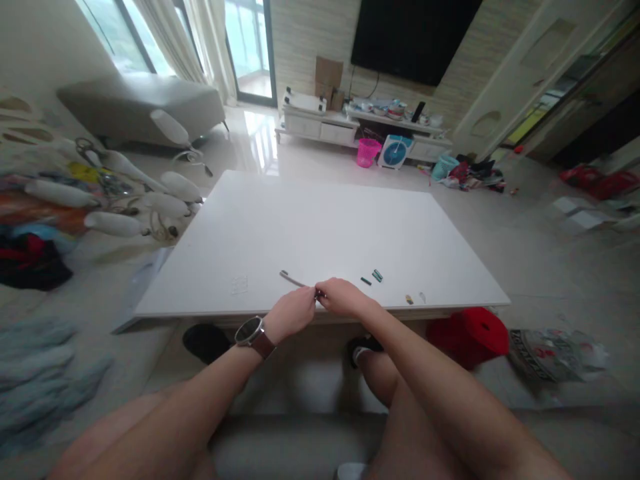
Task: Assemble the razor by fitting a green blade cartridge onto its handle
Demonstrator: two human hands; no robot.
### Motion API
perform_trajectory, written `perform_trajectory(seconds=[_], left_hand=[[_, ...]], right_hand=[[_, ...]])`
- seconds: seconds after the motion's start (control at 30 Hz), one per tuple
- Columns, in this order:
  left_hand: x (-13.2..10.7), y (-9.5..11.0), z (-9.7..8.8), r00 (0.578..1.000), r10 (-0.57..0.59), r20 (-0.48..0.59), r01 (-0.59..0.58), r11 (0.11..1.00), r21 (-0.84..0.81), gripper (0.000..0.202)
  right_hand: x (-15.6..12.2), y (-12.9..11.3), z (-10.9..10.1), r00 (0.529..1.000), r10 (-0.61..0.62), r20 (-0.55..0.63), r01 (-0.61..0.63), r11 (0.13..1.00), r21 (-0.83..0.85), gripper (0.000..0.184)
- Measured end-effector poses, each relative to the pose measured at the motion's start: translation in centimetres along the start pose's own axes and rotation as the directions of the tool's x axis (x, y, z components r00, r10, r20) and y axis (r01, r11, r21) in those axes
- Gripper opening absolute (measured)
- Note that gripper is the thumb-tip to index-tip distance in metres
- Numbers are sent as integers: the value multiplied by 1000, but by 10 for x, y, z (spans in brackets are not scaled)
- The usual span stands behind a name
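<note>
My left hand point(294, 311), with a watch on its wrist, is closed at the front edge of the white table point(320, 227). From its fingertips a thin, slightly curved grey strip point(294, 279) with a wider end reaches out to the left. My right hand point(341, 296) is closed too, its fingers meeting the left fingertips. A small dark piece point(320, 293) shows between the two hands; its kind is too small to tell. Right of the hands lie a small dark bar point(366, 281) and a green-edged oblong piece point(377, 275).
A clear flat piece point(240, 285) lies at the table's left. Farther right are a small yellowish piece point(409, 299) and a clear bit point(423, 297). A red roll point(483, 333) stands below the right front edge. White lamp shades point(117, 225) crowd the left side.
</note>
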State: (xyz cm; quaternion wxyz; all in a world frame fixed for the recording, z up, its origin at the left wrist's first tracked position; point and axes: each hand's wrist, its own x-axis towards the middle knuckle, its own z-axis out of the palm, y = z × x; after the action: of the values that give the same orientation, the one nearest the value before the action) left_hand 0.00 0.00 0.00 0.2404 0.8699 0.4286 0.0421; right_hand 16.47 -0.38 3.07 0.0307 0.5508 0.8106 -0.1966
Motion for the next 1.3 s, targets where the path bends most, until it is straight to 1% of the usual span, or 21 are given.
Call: perform_trajectory(seconds=[0.07,0.1,0.13,0.17,0.23,0.3,0.4,0.47,0.53,0.63,0.77,0.87,0.97,1.07,1.17,1.23,1.3], left_hand=[[-1,-1,-1,1000,-2,1,2,1000,8,28],[-1,-1,-2,1000,-6,0,6,1000,16,27],[-1,-1,-3,1000,-13,0,13,1000,29,26],[-1,-1,-5,1000,-19,-2,20,999,41,24],[-1,0,-7,1000,-26,-11,27,998,60,21],[-1,1,-10,1000,-18,-24,20,998,58,19],[-3,1,-14,999,-10,-48,11,999,34,17],[-4,-1,-17,998,-8,-59,9,1000,22,16],[-4,-2,-21,998,-9,-62,10,1000,17,16],[-4,-3,-25,998,-14,-63,15,1000,14,17],[-4,-3,-29,997,-21,-78,21,1000,-5,18],[-4,-3,-29,996,-20,-89,20,1000,-6,18],[-2,-2,-28,992,-33,-124,31,999,-19,18],[1,0,-29,978,-87,-190,71,994,-86,14],[5,3,-33,954,-169,-249,119,972,-204,13],[7,5,-35,937,-216,-275,133,947,-292,14],[8,5,-36,923,-239,-301,116,920,-374,16]], right_hand=[[1,10,-2,1000,15,25,-16,998,58,24],[2,19,-5,999,38,35,-41,996,84,31],[3,30,-7,996,78,36,-81,992,100,37],[4,42,-10,988,153,20,-155,983,101,38],[5,71,-13,968,251,-21,-248,965,83,34],[5,98,-12,939,340,-42,-337,939,68,27],[3,128,-1,900,434,-34,-432,901,42,25],[2,140,10,883,469,-25,-469,883,26,27],[0,145,20,869,494,-16,-494,870,13,27],[0,147,30,855,518,-16,-518,855,3,28],[2,145,32,851,525,-10,-525,851,8,22],[5,138,29,863,506,2,-506,862,33,18],[10,126,21,885,466,-4,-464,882,87,17],[13,110,8,923,384,-40,-371,912,176,19],[13,91,-8,952,294,-92,-261,928,265,25],[11,79,-17,958,239,-159,-171,921,350,27],[9,67,-24,951,187,-245,-59,891,450,27]])
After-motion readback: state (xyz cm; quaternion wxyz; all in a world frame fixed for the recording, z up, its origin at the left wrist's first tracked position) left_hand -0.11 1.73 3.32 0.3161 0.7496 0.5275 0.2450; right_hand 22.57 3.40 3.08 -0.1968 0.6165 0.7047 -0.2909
